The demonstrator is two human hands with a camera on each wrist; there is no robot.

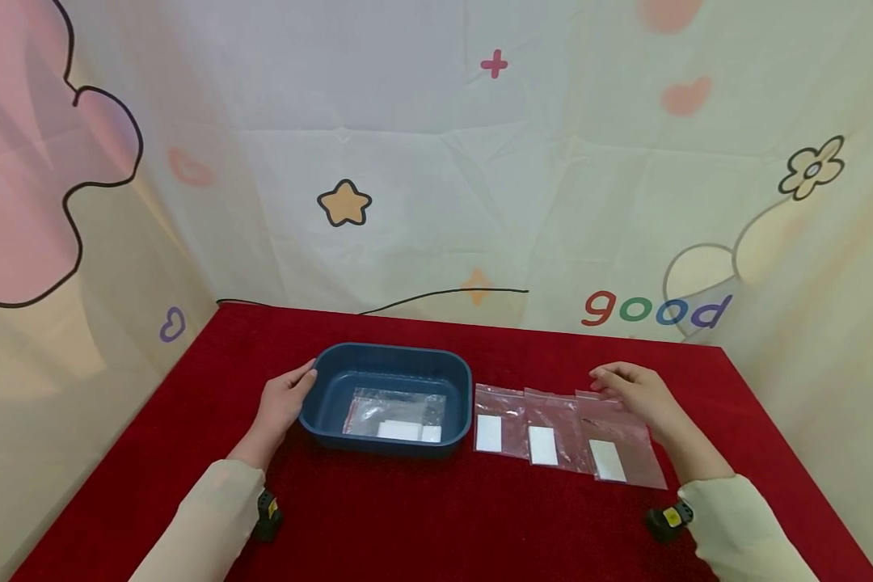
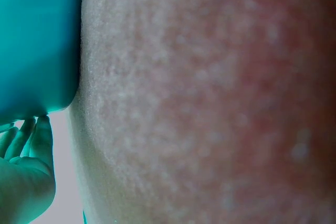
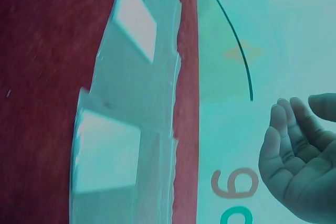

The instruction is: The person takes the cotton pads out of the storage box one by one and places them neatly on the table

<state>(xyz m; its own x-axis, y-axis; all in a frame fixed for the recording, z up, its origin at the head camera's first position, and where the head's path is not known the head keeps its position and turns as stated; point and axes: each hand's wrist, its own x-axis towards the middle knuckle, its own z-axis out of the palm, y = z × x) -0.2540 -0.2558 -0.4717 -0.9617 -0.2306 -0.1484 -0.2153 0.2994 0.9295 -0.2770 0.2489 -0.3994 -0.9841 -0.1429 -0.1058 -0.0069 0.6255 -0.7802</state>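
A dark blue rectangular basin [image 1: 387,354] stands on the red cloth, and inside it lie clear zip bags [image 1: 389,408] with white labels. My left hand [image 1: 282,398] touches the basin's left side with fairly straight fingers; its fingertips meet the outer wall in the left wrist view. To the right of the basin, three clear zip bags with white labels lie in a slightly overlapping row: the left bag [image 1: 511,420], the middle bag [image 1: 566,436] and the right bag [image 1: 636,453]. Above the right bag's top edge, my right hand [image 1: 636,392] hovers, loosely curled and holding nothing.
A red cloth [image 1: 436,517] covers the table. Behind it and at both sides hangs a pale printed curtain [image 1: 422,242]. A small black device [image 1: 267,517] sits at the left wrist and another black device [image 1: 669,519] at the right.
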